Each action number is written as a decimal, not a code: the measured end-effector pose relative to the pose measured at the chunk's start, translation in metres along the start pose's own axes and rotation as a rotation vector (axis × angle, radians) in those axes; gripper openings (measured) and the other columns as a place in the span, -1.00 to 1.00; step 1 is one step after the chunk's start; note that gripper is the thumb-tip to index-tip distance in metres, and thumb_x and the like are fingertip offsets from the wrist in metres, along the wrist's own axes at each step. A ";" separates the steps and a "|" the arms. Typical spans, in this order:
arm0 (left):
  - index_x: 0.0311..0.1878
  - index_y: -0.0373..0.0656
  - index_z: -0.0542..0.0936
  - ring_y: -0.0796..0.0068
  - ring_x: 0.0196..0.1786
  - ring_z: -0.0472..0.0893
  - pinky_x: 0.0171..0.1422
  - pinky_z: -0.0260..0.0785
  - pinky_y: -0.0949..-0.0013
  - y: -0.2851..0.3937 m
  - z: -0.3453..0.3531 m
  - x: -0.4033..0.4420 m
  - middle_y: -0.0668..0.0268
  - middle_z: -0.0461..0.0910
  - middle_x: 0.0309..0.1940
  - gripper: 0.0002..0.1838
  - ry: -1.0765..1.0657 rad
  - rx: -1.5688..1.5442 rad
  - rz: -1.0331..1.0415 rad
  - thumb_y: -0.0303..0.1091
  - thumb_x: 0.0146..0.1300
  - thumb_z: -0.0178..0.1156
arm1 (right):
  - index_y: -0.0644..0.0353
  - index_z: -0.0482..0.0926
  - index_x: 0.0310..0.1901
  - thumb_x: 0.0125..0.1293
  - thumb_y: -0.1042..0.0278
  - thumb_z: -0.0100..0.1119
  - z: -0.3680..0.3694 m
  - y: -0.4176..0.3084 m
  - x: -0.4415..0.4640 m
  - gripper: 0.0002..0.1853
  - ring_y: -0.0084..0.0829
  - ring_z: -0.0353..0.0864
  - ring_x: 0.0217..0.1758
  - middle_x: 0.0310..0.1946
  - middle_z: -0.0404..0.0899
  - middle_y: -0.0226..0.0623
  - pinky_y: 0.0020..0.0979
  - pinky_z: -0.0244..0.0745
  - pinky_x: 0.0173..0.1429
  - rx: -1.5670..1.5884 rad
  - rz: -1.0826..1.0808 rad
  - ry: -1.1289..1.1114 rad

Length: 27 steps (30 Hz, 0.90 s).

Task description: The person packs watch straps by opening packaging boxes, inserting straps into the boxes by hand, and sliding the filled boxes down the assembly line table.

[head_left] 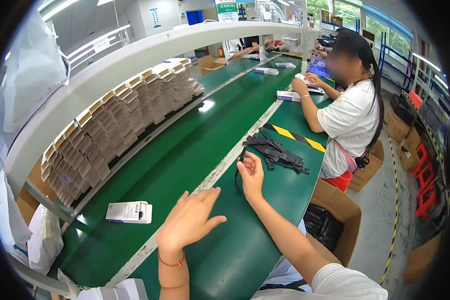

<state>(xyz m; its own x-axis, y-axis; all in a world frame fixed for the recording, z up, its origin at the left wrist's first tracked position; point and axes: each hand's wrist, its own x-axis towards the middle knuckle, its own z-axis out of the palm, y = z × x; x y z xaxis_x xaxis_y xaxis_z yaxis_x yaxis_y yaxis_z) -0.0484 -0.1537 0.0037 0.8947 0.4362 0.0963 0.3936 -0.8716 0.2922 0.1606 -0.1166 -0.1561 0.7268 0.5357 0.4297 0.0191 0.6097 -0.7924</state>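
Note:
My left hand [190, 217] is held over the near edge of the green belt, fingers stretched and thumb apart, with nothing in it. A red beaded bracelet circles that wrist. My right hand [252, 175] pinches a thin black strap [238, 175], which hangs down beside the thumb. Just beyond it lies a loose pile of flat black strips [277, 152] on the green worktop [225, 260]. To the left of my left hand, a small white box [129, 212] lies on the conveyor belt [180, 135], its right end looking open.
Stacked folded cartons [115, 125] line the belt's far side under a curved white frame [135, 47]. A co-worker [352, 105] sits to the right, handling a small item beyond black-and-yellow tape [295, 137]. Below the worktop's edge stands a cardboard box [347, 210] of black pieces.

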 end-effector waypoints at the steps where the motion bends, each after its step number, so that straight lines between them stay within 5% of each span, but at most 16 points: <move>1: 0.23 -0.28 0.32 0.06 0.14 0.45 0.33 0.15 -0.01 -0.001 0.001 -0.001 0.05 0.43 0.15 -0.35 0.031 0.043 -0.044 -0.09 0.16 0.21 | 0.30 0.29 0.16 0.21 0.50 0.21 -0.002 0.002 0.001 -0.51 -0.57 0.50 -0.24 -0.23 0.49 -0.27 -0.53 0.49 -0.22 0.026 0.036 0.002; 4: 0.23 -0.29 0.33 0.03 0.08 0.47 0.28 0.22 0.09 -0.005 -0.001 -0.003 0.04 0.45 0.12 -0.35 0.049 0.035 -0.010 -0.13 0.15 0.22 | 0.22 0.25 0.20 0.24 0.51 0.15 -0.003 -0.008 0.002 -0.50 -0.57 0.51 -0.25 -0.21 0.51 -0.28 -0.47 0.54 -0.20 0.209 0.238 0.014; 13: 0.23 -0.28 0.34 0.07 -0.01 0.49 0.15 0.32 0.20 -0.001 -0.006 -0.006 0.03 0.47 0.08 -0.35 0.044 0.025 0.020 -0.10 0.15 0.22 | 0.17 0.24 0.24 0.29 0.40 0.13 -0.004 -0.018 0.002 -0.50 -0.59 0.51 -0.36 -0.34 0.52 -0.29 -0.49 0.56 -0.32 0.250 0.362 -0.149; 27: 0.23 -0.30 0.33 0.05 0.04 0.49 0.17 0.31 0.19 0.001 -0.007 -0.005 0.01 0.46 0.09 -0.34 0.026 0.030 0.011 -0.09 0.15 0.22 | 0.19 0.29 0.17 0.32 0.30 0.10 -0.004 -0.015 0.001 -0.57 -0.62 0.51 -0.46 -0.32 0.57 -0.24 -0.55 0.50 -0.41 0.208 0.389 -0.135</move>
<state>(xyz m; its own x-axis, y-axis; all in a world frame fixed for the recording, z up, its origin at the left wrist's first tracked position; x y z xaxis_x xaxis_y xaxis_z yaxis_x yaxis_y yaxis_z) -0.0543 -0.1553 0.0102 0.8932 0.4322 0.1236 0.3907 -0.8824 0.2624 0.1638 -0.1277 -0.1462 0.5565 0.8109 0.1809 -0.3857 0.4450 -0.8082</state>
